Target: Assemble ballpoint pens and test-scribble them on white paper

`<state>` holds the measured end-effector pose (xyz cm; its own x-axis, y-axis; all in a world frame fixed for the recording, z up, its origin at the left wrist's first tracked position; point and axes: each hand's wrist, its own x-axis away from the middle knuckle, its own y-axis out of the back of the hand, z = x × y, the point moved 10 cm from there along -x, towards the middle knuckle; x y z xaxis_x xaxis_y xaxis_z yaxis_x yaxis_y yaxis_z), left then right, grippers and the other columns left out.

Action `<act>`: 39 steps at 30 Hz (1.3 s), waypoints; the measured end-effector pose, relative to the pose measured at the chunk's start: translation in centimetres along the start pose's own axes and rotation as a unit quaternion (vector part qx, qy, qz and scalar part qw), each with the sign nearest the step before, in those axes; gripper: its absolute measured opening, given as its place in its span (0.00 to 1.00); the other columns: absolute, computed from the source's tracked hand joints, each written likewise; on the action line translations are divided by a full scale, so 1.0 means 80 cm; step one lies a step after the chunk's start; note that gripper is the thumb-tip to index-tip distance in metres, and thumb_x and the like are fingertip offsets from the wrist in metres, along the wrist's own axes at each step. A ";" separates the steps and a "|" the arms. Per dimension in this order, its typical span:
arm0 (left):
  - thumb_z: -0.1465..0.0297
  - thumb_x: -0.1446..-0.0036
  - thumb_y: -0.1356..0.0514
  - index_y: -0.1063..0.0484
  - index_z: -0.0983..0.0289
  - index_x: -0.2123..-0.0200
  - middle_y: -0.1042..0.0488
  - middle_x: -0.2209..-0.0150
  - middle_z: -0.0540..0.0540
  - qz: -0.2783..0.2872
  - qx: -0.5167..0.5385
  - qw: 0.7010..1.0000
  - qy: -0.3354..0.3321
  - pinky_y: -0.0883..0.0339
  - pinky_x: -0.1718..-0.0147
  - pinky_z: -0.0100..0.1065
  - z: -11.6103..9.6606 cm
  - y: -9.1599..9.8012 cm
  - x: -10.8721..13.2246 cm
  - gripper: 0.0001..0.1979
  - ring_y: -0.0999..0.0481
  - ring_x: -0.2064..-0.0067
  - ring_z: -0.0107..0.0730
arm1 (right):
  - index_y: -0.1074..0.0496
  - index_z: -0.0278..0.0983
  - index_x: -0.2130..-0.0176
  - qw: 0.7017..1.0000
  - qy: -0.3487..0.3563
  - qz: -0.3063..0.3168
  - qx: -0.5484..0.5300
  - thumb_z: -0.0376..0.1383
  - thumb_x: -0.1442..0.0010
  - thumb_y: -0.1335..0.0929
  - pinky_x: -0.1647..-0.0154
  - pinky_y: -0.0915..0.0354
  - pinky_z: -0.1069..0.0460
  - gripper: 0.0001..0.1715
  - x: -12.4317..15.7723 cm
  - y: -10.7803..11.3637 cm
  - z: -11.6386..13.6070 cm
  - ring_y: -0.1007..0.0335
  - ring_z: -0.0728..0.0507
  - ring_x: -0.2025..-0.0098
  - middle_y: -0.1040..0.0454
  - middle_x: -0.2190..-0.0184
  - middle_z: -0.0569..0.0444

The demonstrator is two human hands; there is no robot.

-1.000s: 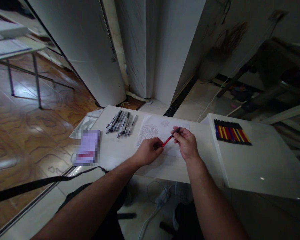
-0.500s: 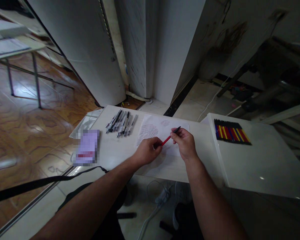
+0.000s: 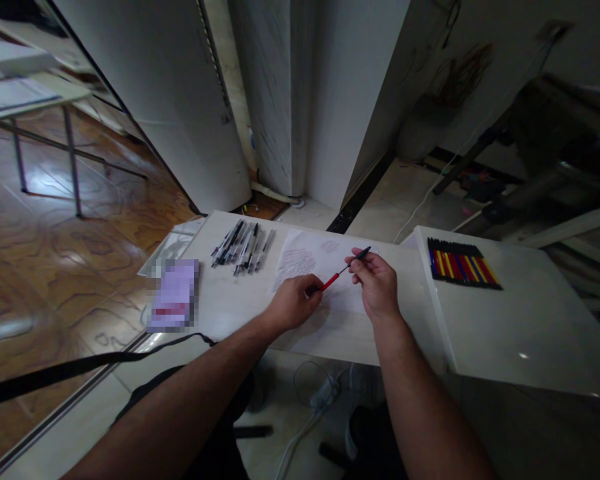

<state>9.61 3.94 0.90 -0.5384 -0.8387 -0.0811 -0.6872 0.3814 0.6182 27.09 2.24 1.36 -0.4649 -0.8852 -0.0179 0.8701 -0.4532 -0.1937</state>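
Over a white sheet of paper [image 3: 325,267] with scribbles, both hands hold one red pen [image 3: 330,281]. My left hand [image 3: 293,303] is closed on the pen's red barrel end. My right hand [image 3: 377,283] pinches the black cap end [image 3: 360,254], which stands slightly pulled away, with a thin section showing between cap and barrel. The paper lies on a white table [image 3: 230,300].
A pile of several black and grey pens [image 3: 243,247] lies at the table's far left. A blurred purple pad [image 3: 174,295] sits at the left edge. A row of several coloured pens [image 3: 460,263] rests on a second white table [image 3: 525,333] to the right. Cables run on the floor below.
My right hand has moved slightly right and up with the black end, so the pen looks longer and a thin middle section shows. The left hand stayed nearly still.
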 end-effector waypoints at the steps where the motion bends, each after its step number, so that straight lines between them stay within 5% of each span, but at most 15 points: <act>1: 0.73 0.46 0.42 0.24 0.64 0.65 0.22 0.69 0.51 -0.001 -0.001 1.000 0.000 0.38 0.70 0.28 0.001 0.000 0.000 0.08 0.28 0.71 0.27 | 0.24 0.36 0.60 1.000 0.000 0.001 -0.004 0.39 0.53 0.25 0.79 0.41 0.56 0.18 0.000 0.000 0.001 0.32 0.49 0.71 0.21 0.67 0.51; 16: 0.74 0.46 0.42 0.24 0.64 0.64 0.22 0.69 0.52 -0.010 -0.015 1.000 -0.017 0.37 0.69 0.29 -0.004 0.003 0.000 0.08 0.28 0.70 0.28 | 0.28 0.37 0.61 0.997 -0.002 0.078 0.028 0.41 0.47 0.27 0.77 0.36 0.55 0.14 0.006 -0.021 0.002 0.25 0.46 0.69 0.20 0.67 0.51; 33: 0.73 0.46 0.42 0.24 0.62 0.64 0.24 0.66 0.55 -0.048 -0.059 0.997 -0.008 0.34 0.64 0.33 -0.004 0.018 0.001 0.07 0.27 0.62 0.35 | 0.31 0.39 0.60 0.994 0.087 -0.046 -0.054 0.40 0.46 0.28 0.75 0.36 0.54 0.14 -0.001 0.027 0.056 0.26 0.46 0.68 0.23 0.67 0.54; 39: 0.70 0.46 0.41 0.24 0.63 0.64 0.23 0.67 0.53 -0.088 -0.034 0.994 0.051 0.34 0.64 0.32 0.012 0.032 -0.003 0.07 0.26 0.64 0.33 | 0.31 0.39 0.61 0.994 0.052 -0.043 -0.082 0.39 0.47 0.28 0.75 0.37 0.55 0.14 -0.001 0.026 0.044 0.26 0.47 0.68 0.23 0.68 0.54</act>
<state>7.52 5.49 1.72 -0.3585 -0.9264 -0.1155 -0.7305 0.2013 0.6525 29.54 1.01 4.42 -0.5582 -0.8244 -0.0934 0.7918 -0.4957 -0.3568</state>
